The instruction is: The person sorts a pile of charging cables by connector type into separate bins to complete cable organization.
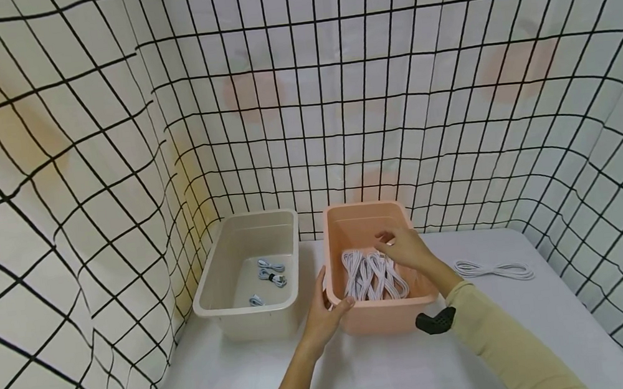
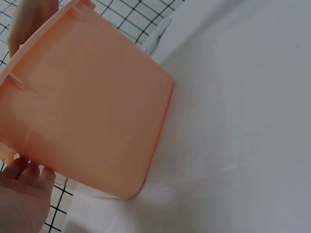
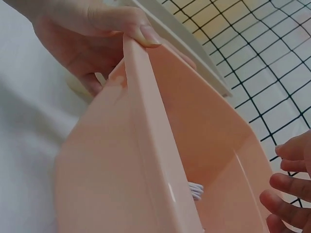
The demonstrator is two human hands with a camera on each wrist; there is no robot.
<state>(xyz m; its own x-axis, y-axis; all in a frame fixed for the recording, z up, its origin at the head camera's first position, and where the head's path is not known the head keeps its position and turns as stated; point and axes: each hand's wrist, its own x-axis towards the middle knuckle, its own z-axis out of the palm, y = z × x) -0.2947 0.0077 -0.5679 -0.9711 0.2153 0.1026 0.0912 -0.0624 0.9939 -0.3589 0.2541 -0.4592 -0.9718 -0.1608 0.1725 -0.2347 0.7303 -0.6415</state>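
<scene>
A peach plastic bin [image 1: 391, 315] stands on the table with several bundles of white cable [image 1: 372, 273] lying side by side in it. At its near left corner, my left hand [image 1: 323, 318] grips the rim; the right wrist view shows the thumb over the edge and the fingers along the outer wall. Over the bin's right side hovers my right hand [image 1: 404, 249], fingers loosely bent and holding nothing. In the right wrist view those fingers [image 3: 291, 187] appear spread beside the far wall.
Left of the peach bin stands a cream bin [image 1: 261, 318] with a few small tied cables [image 1: 272, 278] inside. Another white cable bundle [image 1: 493, 269] lies on the table to the right. Black wire grid panels [image 1: 305, 132] rise behind and on both sides.
</scene>
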